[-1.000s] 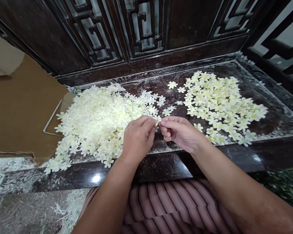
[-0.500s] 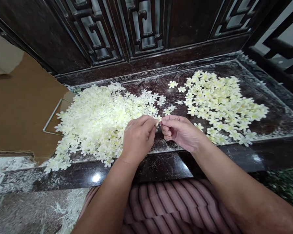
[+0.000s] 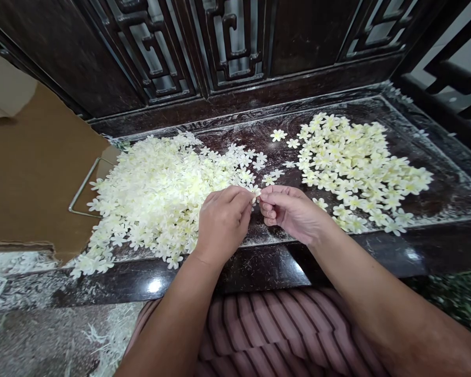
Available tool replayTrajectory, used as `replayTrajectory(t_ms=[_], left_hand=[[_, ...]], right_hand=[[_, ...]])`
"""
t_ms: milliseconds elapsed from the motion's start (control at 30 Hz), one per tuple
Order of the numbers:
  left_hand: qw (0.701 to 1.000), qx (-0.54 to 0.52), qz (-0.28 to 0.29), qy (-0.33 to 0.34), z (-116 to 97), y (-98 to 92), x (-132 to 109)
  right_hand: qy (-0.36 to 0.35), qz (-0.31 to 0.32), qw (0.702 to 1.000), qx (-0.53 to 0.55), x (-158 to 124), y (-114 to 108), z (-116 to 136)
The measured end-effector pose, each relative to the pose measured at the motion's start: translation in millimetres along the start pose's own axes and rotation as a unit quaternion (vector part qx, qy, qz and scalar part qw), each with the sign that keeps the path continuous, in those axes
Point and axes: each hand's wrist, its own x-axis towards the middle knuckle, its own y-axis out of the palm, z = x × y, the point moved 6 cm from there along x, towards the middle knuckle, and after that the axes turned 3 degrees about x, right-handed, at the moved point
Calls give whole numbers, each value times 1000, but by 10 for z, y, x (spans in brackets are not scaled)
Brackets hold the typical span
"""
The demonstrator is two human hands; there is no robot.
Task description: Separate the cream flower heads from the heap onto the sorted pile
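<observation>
My left hand (image 3: 225,217) and my right hand (image 3: 284,209) meet fingertip to fingertip above the dark wooden bench (image 3: 259,233). Between them is a small white artificial flower (image 3: 256,196), pinched by both and partly covered by the fingers. Left of my hands spreads a dense heap of pale flowers (image 3: 157,188), with my left hand over its right edge. On the right lies a looser, flatter pile of similar yellow-centred flowers (image 3: 353,157). A few single flowers (image 3: 278,135) are scattered between the two piles.
A brown cardboard sheet (image 3: 35,173) and a bent metal wire handle (image 3: 82,188) border the heap on the left. Behind rises a carved dark wooden backrest (image 3: 235,42). White shreds (image 3: 113,335) litter the floor. Green foliage-like material (image 3: 459,301) shows at lower right.
Almost nothing differs. Both hands keep the same pinch on the small flower, with only the slightest shift at the fingertips, and the piles are unchanged.
</observation>
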Motion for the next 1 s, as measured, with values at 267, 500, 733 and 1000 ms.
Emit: replayTrajectory(t_ms=[267,500,733,1000], left_hand=[[1000,0,-3,4,-9,-3,-4],[1000,4,-6,4,-3,-2,-11],[1000,8,-4,9,-13,4,-20],[1000,-17,5,5,-30,12,-15]], right_hand=[[-3,3,1000,-5,10,-5,-5],[-3,3,1000,-12,-4,-5,8],[-6,7,1000,-11,4,-8,10],[-1,5,1000,-6,5,-21,10]])
